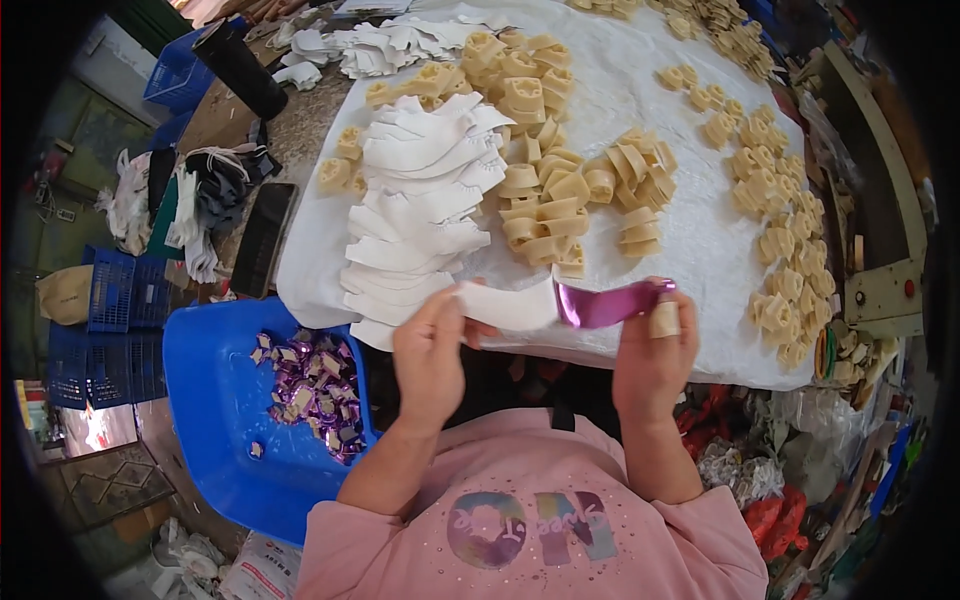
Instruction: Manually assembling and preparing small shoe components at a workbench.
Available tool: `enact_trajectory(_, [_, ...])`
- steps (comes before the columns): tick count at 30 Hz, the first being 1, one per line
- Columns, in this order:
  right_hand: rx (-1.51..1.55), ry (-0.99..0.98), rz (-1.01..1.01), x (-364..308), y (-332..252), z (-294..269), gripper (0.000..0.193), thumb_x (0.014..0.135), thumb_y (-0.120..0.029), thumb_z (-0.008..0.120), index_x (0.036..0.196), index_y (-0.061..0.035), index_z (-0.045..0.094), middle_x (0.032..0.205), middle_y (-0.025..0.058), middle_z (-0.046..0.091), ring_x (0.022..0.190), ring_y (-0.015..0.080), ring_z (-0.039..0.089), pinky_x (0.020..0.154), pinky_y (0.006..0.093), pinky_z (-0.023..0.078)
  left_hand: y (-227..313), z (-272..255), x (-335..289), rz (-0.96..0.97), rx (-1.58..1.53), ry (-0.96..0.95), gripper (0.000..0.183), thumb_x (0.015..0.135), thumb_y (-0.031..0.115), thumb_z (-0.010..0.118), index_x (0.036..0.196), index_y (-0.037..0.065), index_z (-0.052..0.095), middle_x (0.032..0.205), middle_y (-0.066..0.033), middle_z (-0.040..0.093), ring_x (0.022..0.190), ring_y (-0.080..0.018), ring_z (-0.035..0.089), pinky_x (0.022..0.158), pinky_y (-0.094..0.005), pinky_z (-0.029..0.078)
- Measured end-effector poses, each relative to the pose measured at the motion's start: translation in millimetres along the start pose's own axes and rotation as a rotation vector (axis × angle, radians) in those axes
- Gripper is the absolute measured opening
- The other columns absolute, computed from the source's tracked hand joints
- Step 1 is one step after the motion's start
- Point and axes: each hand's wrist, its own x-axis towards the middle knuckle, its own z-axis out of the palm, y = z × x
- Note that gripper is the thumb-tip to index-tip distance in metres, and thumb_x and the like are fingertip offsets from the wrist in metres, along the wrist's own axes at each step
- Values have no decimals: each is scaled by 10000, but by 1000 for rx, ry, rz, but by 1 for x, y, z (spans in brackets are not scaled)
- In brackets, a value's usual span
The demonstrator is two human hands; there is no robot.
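My left hand pinches the left end of a curved white strip above the table's near edge. My right hand, with a beige wrap round one finger, pinches the far end of a shiny purple strip. White and purple meet edge to edge between my hands; whether they are one piece or two I cannot tell. Just beyond my left hand lies an overlapping row of white curved pieces. Beside it, beige moulded hollow pieces are heaped.
White sheeting covers the table, with more beige pieces along its right side. At lower left stands a blue tub holding small purple-covered pieces. A dark phone and a black cylinder are on the left.
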Motion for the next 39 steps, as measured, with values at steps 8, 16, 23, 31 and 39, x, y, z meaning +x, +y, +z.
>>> enact_trajectory(8, [-8, 1, -19, 13, -16, -9, 133, 951, -144, 493, 1005, -23, 495, 987, 51, 559, 909, 104, 531, 855, 271, 420, 2, -53, 28, 186, 488, 363, 233, 868, -17, 506, 1059, 1, 637, 898, -82, 621, 772, -135, 566, 682, -256, 449])
enact_trajectory(16, [-116, -31, 16, 5, -12, -4, 93, 937, -113, 504, 976, -29, 507, 923, -1, 517, 791, 51, 425, 716, 201, 343, -3, -66, 38, 554, 928, 283, 223, 790, -83, 556, 966, 15, 651, 917, -120, 554, 860, -261, 533, 743, -334, 453])
enact_trajectory(23, [-255, -88, -36, 5, -12, -4, 88, 914, -103, 528, 895, -21, 503, 851, 11, 500, 763, 77, 425, 707, 225, 353, -4, -63, 35, 518, 1004, 366, 331, 676, -81, 672, 978, 53, 678, 918, -103, 543, 852, -257, 511, 727, -334, 446])
enact_trajectory(31, [-348, -146, -53, 6, -13, -7, 77, 909, -87, 523, 907, -11, 512, 847, 32, 507, 777, 97, 456, 727, 234, 375, -10, -70, 33, 631, 927, 451, 314, 678, -70, 661, 977, 27, 664, 945, -132, 541, 819, -265, 534, 689, -351, 465])
enact_trajectory(39, [-610, -390, -233, -7, -18, 18, 171, 832, 5, 563, 994, -48, 549, 1012, 132, 510, 883, 220, 487, 762, 314, 404, -3, 38, -6, 669, 733, -59, 554, 664, 64, 730, 1186, -16, 561, 1026, -184, 537, 870, -320, 570, 739, -372, 491])
